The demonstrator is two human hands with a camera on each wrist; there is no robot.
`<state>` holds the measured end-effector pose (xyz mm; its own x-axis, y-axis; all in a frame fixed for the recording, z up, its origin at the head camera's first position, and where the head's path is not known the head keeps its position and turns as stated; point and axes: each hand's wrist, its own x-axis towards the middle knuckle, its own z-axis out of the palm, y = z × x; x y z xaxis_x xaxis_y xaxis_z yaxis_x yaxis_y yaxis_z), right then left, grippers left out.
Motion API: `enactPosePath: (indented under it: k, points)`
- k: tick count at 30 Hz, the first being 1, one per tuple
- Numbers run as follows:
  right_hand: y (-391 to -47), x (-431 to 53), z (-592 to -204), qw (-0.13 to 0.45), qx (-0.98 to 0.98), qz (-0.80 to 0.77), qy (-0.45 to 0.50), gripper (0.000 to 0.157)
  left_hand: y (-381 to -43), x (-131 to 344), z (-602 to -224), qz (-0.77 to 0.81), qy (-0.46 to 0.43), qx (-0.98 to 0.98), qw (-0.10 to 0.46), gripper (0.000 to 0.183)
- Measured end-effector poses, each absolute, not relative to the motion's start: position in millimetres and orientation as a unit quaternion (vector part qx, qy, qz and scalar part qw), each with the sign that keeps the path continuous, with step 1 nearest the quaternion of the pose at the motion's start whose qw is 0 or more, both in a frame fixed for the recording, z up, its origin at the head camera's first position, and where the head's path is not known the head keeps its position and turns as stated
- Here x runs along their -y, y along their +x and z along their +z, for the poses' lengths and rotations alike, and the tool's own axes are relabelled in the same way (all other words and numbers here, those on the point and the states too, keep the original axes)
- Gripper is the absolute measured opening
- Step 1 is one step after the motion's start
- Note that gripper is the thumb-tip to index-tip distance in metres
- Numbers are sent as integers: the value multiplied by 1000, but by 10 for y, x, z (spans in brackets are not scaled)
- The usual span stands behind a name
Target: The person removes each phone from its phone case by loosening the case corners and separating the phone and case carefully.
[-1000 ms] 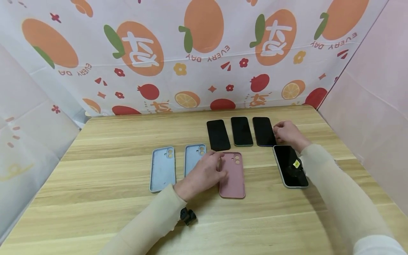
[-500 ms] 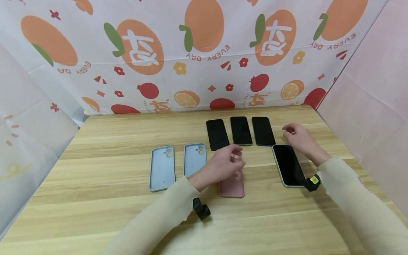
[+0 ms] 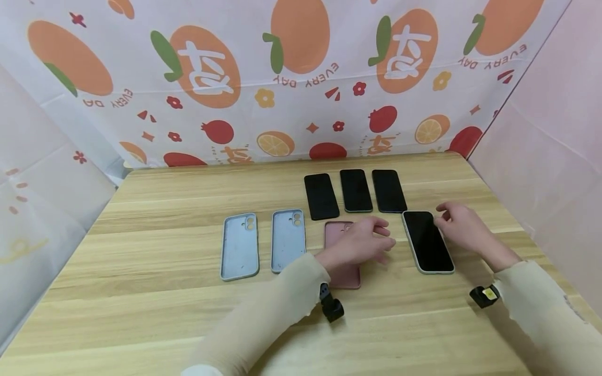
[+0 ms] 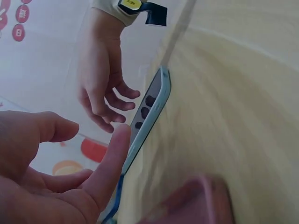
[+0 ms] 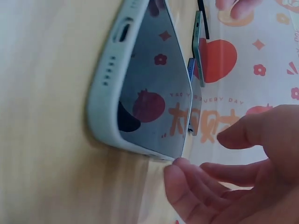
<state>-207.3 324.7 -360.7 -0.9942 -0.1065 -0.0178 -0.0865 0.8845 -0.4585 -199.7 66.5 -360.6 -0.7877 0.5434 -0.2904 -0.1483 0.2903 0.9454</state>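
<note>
A phone in a pale case [image 3: 429, 243] lies screen up at the right of the table. My right hand [image 3: 463, 225] is just right of it, fingers loosely bent and holding nothing; in the right wrist view its fingertips [image 5: 175, 179] come right up to the long edge of the cased phone [image 5: 154, 88]. My left hand [image 3: 359, 241] hovers over a pink phone case [image 3: 345, 279] and hides its middle. Its fingers are relaxed with nothing between them, pointing toward the cased phone. In the left wrist view the pink case [image 4: 205, 200] shows below.
Three bare black phones, left [image 3: 322, 196], middle [image 3: 356, 190] and right [image 3: 389, 191], lie in a row at the back. Two light blue cases, one outer [image 3: 240, 246] and one inner [image 3: 288, 240], lie left of the pink case. A fruit-print cloth [image 3: 301, 104] hangs behind the table.
My left hand has moved right, from between the inner blue case and the pink case to over the pink one. The right hand has drawn back from the rightmost bare phone to beside the cased phone.
</note>
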Motion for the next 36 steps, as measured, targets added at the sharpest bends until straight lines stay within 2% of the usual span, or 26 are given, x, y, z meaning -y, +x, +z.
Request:
enactPosePath:
  k: [8,12,20,27,36]
  points:
    - [-1957,-3247,-3667,101,-958,-266,-33,50,-1996,-939,-3645,610,93,-722,314,51]
    - [-1930,-3233,-3701,129,-949,-286,-21,47,-2004,-1045,-3675,622,61,-707,332,49]
    - [-1914,-3227,-3698,143,-940,-309,-12,40,-2005,-1139,-3700,676,15,-640,365,41]
    - [-1899,-3222,-3668,171,-922,-347,2,48,-2022,-1124,-3713,716,-8,-575,396,43]
    - [-1871,-3205,-3650,178,-921,-345,18,52,-2010,-1160,-3709,716,-29,-572,398,39]
